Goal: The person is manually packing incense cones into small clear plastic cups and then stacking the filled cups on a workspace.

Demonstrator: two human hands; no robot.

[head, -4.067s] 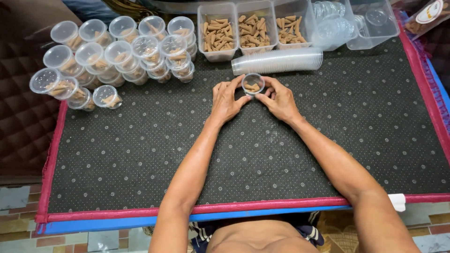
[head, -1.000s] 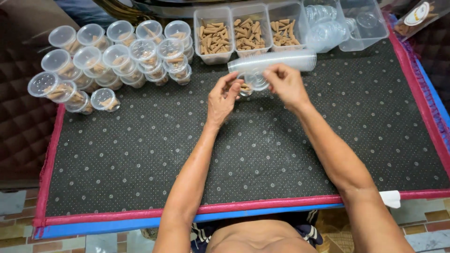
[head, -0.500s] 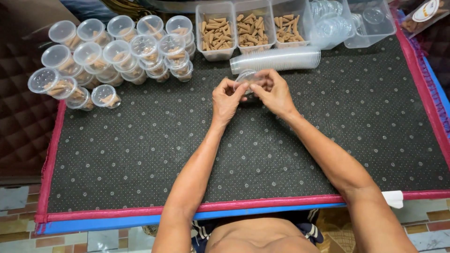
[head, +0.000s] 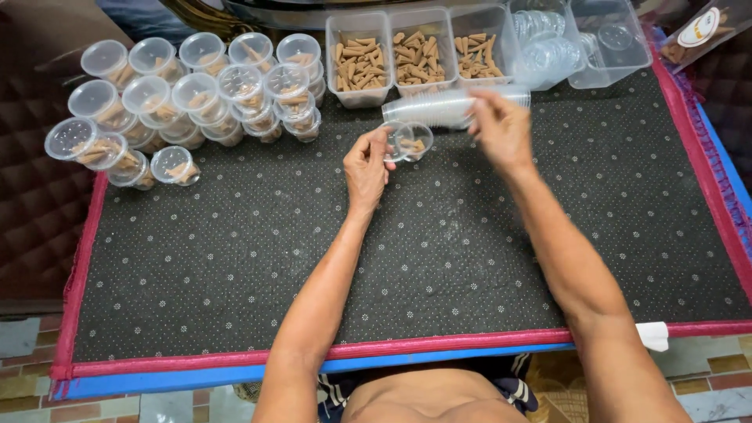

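Note:
My left hand [head: 366,166] holds a small clear cup [head: 407,141] with a few brown cones in it, tilted, just above the dark dotted mat [head: 439,258]. My right hand [head: 501,129] is a little to the right of it, its fingertips at a stack of empty clear cups [head: 427,110] that lies on its side. The right hand is blurred, so its grip on the stack is unclear. Behind the stack stand three clear trays of brown cones [head: 419,51].
Many lidded cups with cones [head: 180,98] are piled at the mat's back left. A clear tub of round lids [head: 544,39] and another clear tub [head: 615,39] stand at the back right. A red border [head: 313,356] edges the mat.
My right hand has left the cup and moved right and back to the stack of empty cups. My left hand keeps the filled cup alone.

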